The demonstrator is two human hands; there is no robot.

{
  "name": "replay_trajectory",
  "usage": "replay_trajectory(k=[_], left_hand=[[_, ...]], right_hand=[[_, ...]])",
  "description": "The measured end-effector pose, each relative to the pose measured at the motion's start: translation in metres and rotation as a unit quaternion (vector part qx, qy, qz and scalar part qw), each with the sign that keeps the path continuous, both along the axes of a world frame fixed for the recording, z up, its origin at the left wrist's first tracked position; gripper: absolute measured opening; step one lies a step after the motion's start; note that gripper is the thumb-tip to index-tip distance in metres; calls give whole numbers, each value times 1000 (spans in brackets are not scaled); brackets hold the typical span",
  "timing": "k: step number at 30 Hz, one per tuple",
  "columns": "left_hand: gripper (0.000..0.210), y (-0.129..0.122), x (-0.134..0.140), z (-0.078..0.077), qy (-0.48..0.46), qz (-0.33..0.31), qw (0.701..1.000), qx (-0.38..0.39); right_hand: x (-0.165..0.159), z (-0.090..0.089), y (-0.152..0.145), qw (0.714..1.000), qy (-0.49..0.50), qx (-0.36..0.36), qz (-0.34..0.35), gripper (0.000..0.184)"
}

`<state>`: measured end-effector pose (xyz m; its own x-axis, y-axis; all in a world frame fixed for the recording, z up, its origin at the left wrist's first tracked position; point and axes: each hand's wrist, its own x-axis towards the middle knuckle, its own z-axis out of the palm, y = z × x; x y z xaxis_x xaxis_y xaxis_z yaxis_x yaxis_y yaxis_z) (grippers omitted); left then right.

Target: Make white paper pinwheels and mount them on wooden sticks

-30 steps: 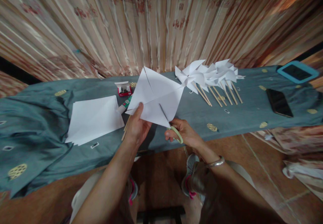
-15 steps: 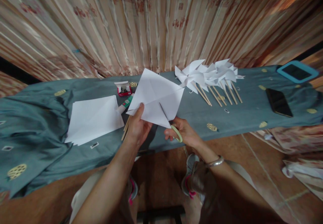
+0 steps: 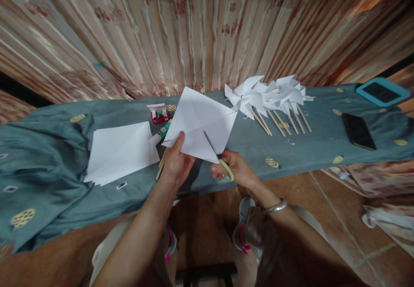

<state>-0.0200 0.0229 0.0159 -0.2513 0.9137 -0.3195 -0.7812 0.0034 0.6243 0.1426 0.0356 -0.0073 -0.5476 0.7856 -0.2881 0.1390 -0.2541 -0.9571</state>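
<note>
A creased white sheet of paper is held up over the table, its left lower edge pinched in my left hand with the thumb on top. My right hand is closed round the pale green handles of a pair of scissors. One dark blade shows on the paper, along a line running from the lower corner toward the middle. To the left lies a stack of white paper sheets. Several white paper pinwheels on wooden sticks rest at the back right of the paper.
Behind the paper are a small open red box with metal bits and a green-and-white glue tube. Wooden sticks lie partly under my left hand. A black phone and a blue-framed tablet lie at the right. A curtain hangs behind.
</note>
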Motion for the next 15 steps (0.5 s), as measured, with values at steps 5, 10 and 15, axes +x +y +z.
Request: replay_trajectory(k=[5, 10, 15], left_hand=[[27, 0, -2, -4, 24, -11, 1000, 10], [26, 0, -1, -5, 25, -7, 1000, 5], [29, 0, -2, -5, 31, -11, 999, 2]], right_hand=[[0, 0, 0, 1000, 4, -1, -2, 46], [-1, 0, -1, 1000, 5, -3, -6, 47], [-1, 1, 0, 1000, 9, -5, -6, 47]])
